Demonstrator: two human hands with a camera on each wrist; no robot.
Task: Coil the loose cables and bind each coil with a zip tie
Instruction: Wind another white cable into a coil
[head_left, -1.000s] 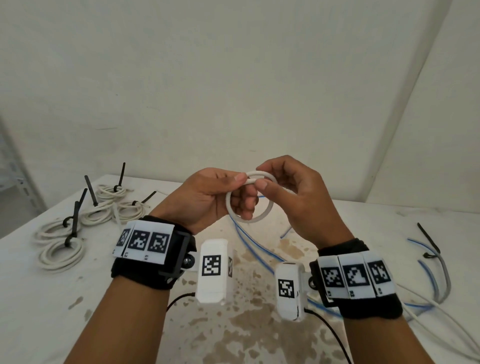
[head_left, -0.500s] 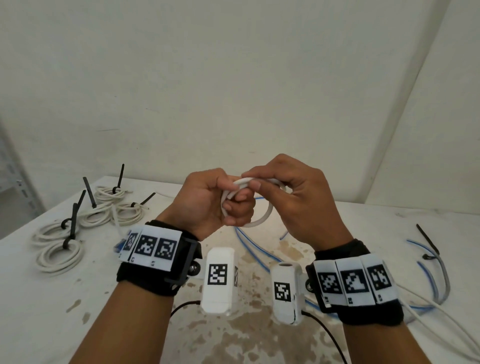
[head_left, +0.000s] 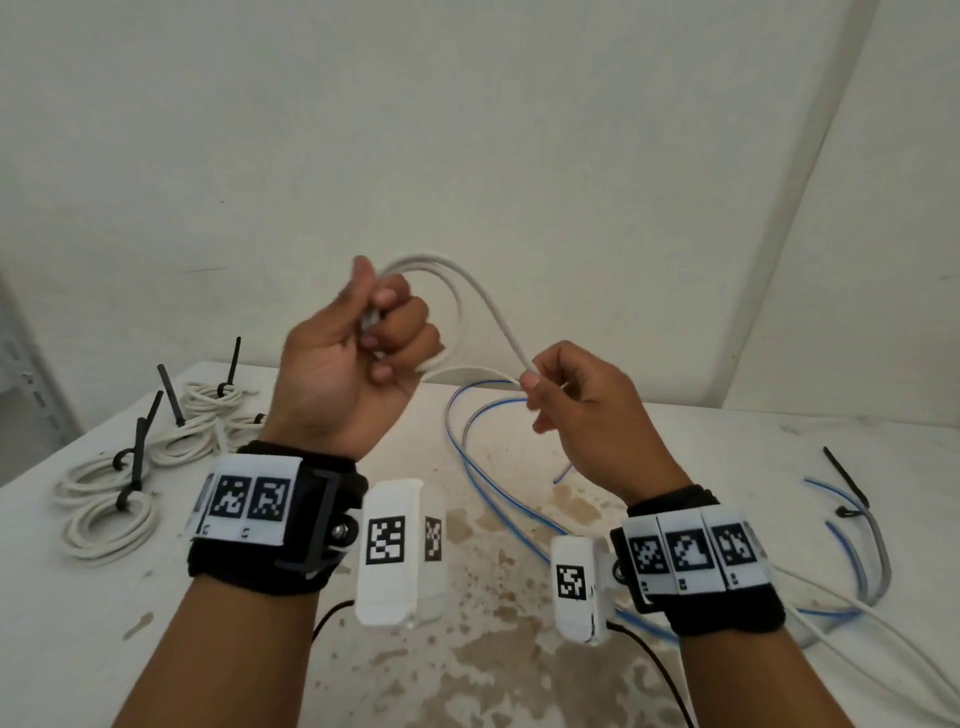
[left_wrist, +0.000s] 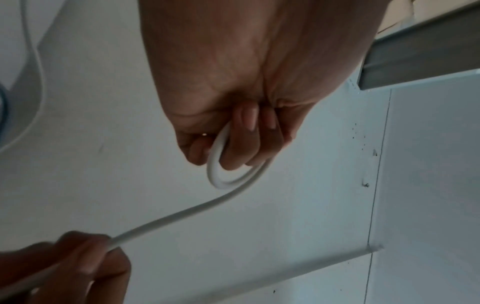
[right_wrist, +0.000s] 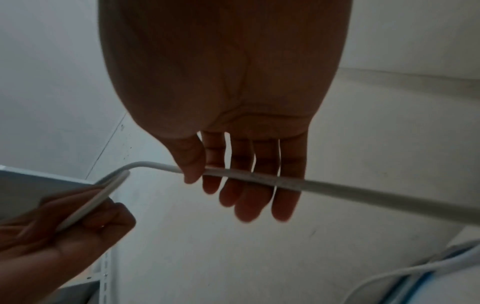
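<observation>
I note the white cable (head_left: 470, 306) has a smooth, matt plastic jacket, seen also in the left wrist view (left_wrist: 228, 181) and right wrist view (right_wrist: 337, 186). The blue cables (head_left: 488, 467) on my right show a similar smooth sheath with a slight sheen. I record the table (head_left: 78, 649) as a white, matt painted surface, worn and blotched with brown patches where the finish has gone. The zip ties (head_left: 137, 457) on the bound coils (head_left: 109, 525) look like black matt plastic. My wristbands (head_left: 260, 571) appear as black soft cloth carrying flat printed markers; the camera housings (head_left: 389, 551) are white smooth plastic.
</observation>
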